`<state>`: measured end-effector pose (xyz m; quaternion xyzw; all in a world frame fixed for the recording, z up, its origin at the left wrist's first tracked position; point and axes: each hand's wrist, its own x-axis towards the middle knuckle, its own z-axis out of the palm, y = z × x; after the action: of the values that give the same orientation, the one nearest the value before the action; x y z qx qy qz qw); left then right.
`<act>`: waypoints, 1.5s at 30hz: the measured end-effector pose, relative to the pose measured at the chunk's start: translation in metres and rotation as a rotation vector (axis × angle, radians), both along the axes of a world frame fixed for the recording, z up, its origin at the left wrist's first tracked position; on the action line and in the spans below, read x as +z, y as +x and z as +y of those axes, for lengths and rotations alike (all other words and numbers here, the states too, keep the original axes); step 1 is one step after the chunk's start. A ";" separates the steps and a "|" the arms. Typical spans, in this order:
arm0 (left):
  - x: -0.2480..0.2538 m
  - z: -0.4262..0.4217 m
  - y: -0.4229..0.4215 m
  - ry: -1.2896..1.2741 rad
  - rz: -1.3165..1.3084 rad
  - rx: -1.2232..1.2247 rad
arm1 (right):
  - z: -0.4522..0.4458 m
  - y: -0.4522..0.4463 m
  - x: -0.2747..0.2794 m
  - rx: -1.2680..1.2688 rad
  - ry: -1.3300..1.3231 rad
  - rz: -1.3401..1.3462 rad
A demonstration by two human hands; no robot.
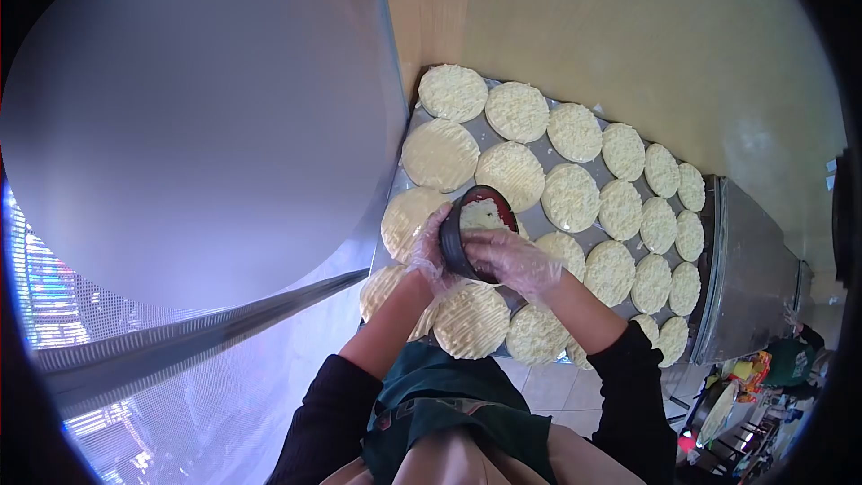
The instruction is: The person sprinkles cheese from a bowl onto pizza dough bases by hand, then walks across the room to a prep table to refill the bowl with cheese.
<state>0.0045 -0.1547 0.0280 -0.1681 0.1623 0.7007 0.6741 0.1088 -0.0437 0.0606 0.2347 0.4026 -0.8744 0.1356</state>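
Note:
My left hand [430, 250], in a clear plastic glove, grips a round black bowl with a red inside [455, 242] by its outer side, tilted above the metal table. White grated topping, which looks like cheese [482, 215], lies in the bowl. My gloved right hand [514, 260] reaches over the near rim, its fingers bent into the topping and their tips partly hidden. Below and around the bowl lie flat dough rounds. Those on the right, such as one round [610, 273], carry a grated layer. A round at the left [440, 154] looks smoother and barer.
A metal table [486, 136] carries the rounds in rows against a tan wall [646, 36]. A large grey disc [197, 117] and a metal bar [215, 337] stand close on my left. Beyond a steel cabinet [750, 260], another person [792, 359] is at the lower right.

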 end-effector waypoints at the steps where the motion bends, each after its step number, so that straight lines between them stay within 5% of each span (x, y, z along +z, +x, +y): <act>1: -0.008 0.005 0.001 -0.020 0.019 0.027 | 0.000 -0.002 0.009 0.002 -0.001 0.002; 5: -0.016 0.015 0.001 0.104 -0.068 0.064 | 0.020 -0.008 0.014 -0.148 -0.103 -0.009; 9: 0.003 0.022 0.000 0.011 -0.029 0.159 | 0.063 -0.016 0.012 -0.096 0.108 0.049; 17: 0.005 0.003 -0.013 0.004 -0.041 0.195 | 0.149 -0.021 -0.045 -0.081 0.856 -0.046; 24: 0.018 -0.019 -0.021 0.086 -0.044 0.247 | 0.169 -0.038 -0.098 -0.057 1.006 -0.078; 27: 0.022 -0.022 -0.020 0.090 -0.050 0.245 | 0.173 -0.043 -0.101 -0.214 0.719 0.099; 30: 0.020 -0.023 -0.020 0.062 -0.066 0.245 | 0.178 -0.050 -0.107 -0.151 1.007 0.143; 32: 0.019 -0.025 -0.022 0.056 -0.058 0.240 | 0.190 -0.050 -0.119 0.005 1.483 0.209; 39: 0.021 -0.030 -0.021 0.075 -0.074 0.271 | 0.211 -0.027 -0.152 -0.055 1.115 -0.082; 41: 0.021 -0.029 -0.021 0.088 -0.083 0.271 | 0.189 -0.024 -0.118 0.064 1.377 -0.088; 45: 0.021 -0.029 -0.022 0.077 -0.072 0.261 | 0.192 -0.018 -0.118 -0.042 1.321 0.091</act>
<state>-0.0177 -0.1835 0.0489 -0.1870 0.0877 0.7814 0.5888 0.0912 0.1488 -0.0576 0.2391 0.8548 -0.4551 -0.0710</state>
